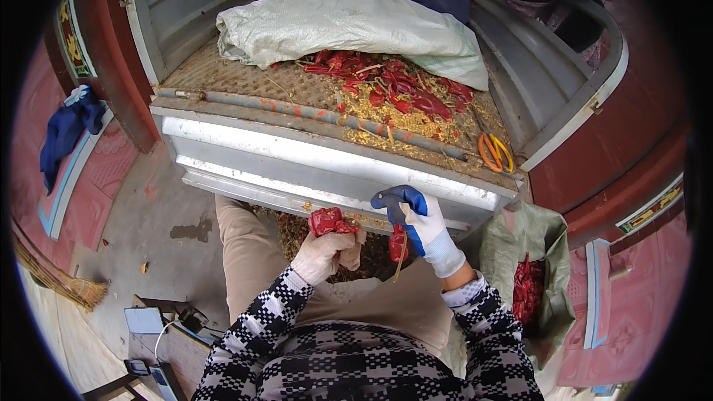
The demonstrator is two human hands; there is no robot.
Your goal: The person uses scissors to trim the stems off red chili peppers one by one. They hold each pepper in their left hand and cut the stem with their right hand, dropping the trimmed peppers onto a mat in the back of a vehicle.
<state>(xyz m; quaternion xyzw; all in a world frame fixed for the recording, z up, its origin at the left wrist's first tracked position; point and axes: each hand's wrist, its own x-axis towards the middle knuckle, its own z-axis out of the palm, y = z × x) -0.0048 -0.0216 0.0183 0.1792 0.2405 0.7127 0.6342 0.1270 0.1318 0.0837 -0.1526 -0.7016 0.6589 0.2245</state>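
Currently, the left grip clasps red peppers; the right grip pinches one pepper hanging beneath.

"Where does this view look from?"

"The wearer's head: it is the left one of two fisheye cameras worn side by side."

"Facing which way?"

"Steeply down and somewhat forward. The wearer's shirt fills the lower middle, the trousers come above it, and the cart bed lies at the top, seen from above."

"How near is it?"

"Close. The left hand and right hand are around the middle, within arm's length."

"And how wide?"

"Very: broom at the left, sack at the right, straight edges bowing toward a round black border. Upright, not mirrored."
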